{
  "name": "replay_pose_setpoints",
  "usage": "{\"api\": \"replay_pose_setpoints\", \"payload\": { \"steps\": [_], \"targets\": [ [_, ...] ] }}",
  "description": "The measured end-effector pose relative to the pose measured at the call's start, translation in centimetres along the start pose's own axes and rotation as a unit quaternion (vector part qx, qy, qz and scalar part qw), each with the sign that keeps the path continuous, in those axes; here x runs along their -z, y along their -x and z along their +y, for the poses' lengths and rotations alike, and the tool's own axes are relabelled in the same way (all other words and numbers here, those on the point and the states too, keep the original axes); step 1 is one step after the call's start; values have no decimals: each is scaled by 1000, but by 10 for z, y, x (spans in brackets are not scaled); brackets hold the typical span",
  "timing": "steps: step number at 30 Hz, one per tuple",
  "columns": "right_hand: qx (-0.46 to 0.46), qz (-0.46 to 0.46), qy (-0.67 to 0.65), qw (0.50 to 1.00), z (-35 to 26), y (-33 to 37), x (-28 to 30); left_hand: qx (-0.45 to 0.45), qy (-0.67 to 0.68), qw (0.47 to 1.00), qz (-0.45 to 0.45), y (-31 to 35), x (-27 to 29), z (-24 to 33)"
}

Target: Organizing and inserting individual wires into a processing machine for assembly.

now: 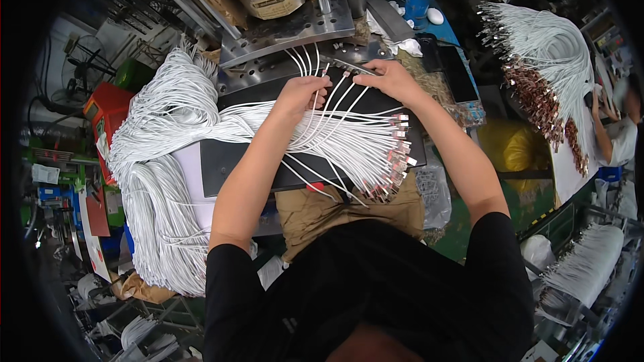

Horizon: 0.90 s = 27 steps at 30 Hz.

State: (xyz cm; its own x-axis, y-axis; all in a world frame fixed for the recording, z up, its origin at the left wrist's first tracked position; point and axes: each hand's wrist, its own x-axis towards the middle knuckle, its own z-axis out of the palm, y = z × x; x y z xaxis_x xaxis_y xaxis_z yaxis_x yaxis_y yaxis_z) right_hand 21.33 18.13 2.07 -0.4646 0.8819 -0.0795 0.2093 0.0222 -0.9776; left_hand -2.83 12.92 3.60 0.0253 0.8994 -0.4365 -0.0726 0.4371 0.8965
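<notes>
My left hand [303,96] is closed in a pinch around a white cable [315,108], its small tip rising above the fingers. To its right, my right hand [390,83] grips the end of a narrow metal strip [354,66] between thumb and fingers. Several white cables run up to the strip, small metal connectors at their ends. Below both hands, a thick bundle of white cables [335,135] lies across a black board [225,164] over my lap. The bundle's ends fan out at the right, with metal plugs [396,161] and reddish parts.
A press with steel posts and a perforated metal plate [288,43] stands just beyond my hands. Large piles of white cable [161,104] cover the left side. At the right are a phone-like black slab [457,74], more cable bundles [557,47] and another person's arm [599,127].
</notes>
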Motion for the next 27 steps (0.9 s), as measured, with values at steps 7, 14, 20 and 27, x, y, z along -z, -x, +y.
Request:
{"api": "replay_pose_setpoints", "payload": {
  "steps": [7,14,20,27],
  "targets": [
    [-10,-42,-7,999,-7,3,2,57,-90,991,-78,9,3,16],
    [13,-89,26,996,-7,8,0,43,-86,994,-48,9,2,3],
    [79,-1,311,947,-18,5,-4,-56,-447,892,-34,18,2,11],
    [429,239,394,777,-9,-99,-40,-369,-580,669,281,-41,30,30]
  ]
}}
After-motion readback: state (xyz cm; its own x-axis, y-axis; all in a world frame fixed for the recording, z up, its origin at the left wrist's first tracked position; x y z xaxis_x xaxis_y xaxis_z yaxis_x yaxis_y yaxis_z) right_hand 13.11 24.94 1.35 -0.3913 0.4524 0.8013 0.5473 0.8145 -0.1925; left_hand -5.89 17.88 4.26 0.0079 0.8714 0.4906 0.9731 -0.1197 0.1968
